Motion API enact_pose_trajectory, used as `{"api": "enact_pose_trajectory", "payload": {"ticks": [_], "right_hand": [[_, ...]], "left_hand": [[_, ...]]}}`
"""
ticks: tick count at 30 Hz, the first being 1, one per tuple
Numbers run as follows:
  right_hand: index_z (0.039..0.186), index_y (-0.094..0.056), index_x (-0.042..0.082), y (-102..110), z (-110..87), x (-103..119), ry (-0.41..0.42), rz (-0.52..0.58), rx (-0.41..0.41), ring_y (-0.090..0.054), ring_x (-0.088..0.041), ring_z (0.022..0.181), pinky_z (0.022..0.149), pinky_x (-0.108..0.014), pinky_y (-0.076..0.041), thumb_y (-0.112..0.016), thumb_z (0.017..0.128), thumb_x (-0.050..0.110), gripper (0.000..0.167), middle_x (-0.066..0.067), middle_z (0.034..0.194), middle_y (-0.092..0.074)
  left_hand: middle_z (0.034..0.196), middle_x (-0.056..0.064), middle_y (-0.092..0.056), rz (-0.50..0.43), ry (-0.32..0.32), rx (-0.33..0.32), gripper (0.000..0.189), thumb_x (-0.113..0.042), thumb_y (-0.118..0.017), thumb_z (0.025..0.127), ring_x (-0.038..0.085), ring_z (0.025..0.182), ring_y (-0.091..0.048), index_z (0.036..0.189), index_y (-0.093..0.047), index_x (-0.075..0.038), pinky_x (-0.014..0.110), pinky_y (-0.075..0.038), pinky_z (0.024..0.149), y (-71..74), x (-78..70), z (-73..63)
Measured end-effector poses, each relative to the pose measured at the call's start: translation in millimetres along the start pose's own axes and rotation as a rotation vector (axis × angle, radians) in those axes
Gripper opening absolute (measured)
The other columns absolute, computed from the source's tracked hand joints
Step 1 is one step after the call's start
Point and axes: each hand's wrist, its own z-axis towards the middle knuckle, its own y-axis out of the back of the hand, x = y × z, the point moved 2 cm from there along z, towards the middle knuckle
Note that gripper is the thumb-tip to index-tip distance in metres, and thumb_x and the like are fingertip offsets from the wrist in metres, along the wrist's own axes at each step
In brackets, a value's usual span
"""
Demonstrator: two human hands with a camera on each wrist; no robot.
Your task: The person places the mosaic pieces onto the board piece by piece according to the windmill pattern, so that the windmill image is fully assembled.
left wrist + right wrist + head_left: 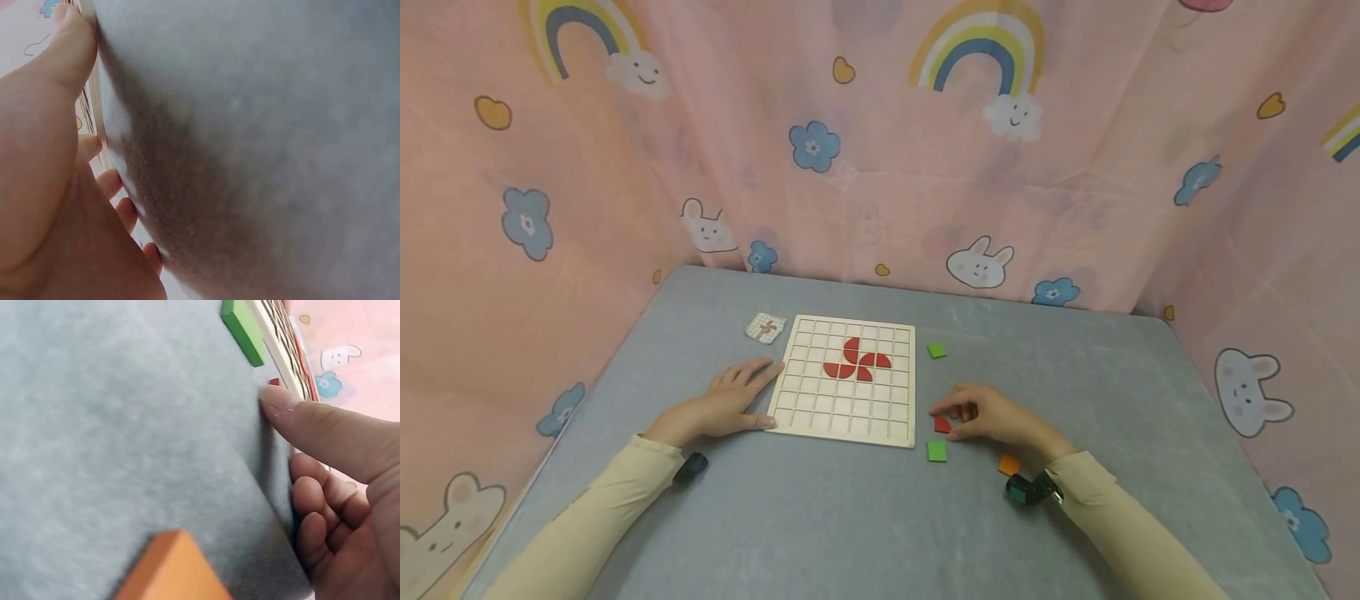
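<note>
Board lies against the spread fingers of my left grip, seemingly to steady it. My right grip pinches a red piece by its edges on the bench beside the board, probably because the piece is small.

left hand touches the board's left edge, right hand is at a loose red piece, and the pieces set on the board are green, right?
Not the colour: in the head view the pieces set on the board are red. The left hand touches the board's left edge, and the right hand is at a loose red piece.
</note>
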Motion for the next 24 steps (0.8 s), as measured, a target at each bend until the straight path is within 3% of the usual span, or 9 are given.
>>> {"api": "enact_pose_trajectory", "payload": {"ticks": [9, 24], "right_hand": [[0.105, -0.075, 0.02, -6, 1.4, -1, 0.008, -0.023, -0.128, -0.049, -0.009, 0.071, 0.062, -0.02, -0.041, -0.084, 0.079, 0.028, 0.029, 0.0, 0.082, -0.057], [0.097, -0.075, 0.015, -21, 15.2, 12, -0.082, 0.006, -0.382, -0.049, -0.012, 0.065, 0.057, -0.021, -0.039, -0.088, 0.073, 0.03, 0.031, 0.001, 0.075, -0.058]], "left_hand": [[0.164, 0.019, -0.014, 0.008, -0.004, 0.0, 0.092, -0.052, -0.066, 0.089, 0.048, 0.147, -0.019, 0.159, -0.018, -0.015, 0.068, -0.017, 0.115, 0.4, 0.8, 0.6], [0.163, 0.02, -0.015, 0.017, -0.004, 0.0, 0.092, -0.052, -0.065, 0.09, 0.049, 0.146, -0.02, 0.159, -0.018, -0.014, 0.068, -0.018, 0.115, 0.5, -0.7, -0.4]]}}
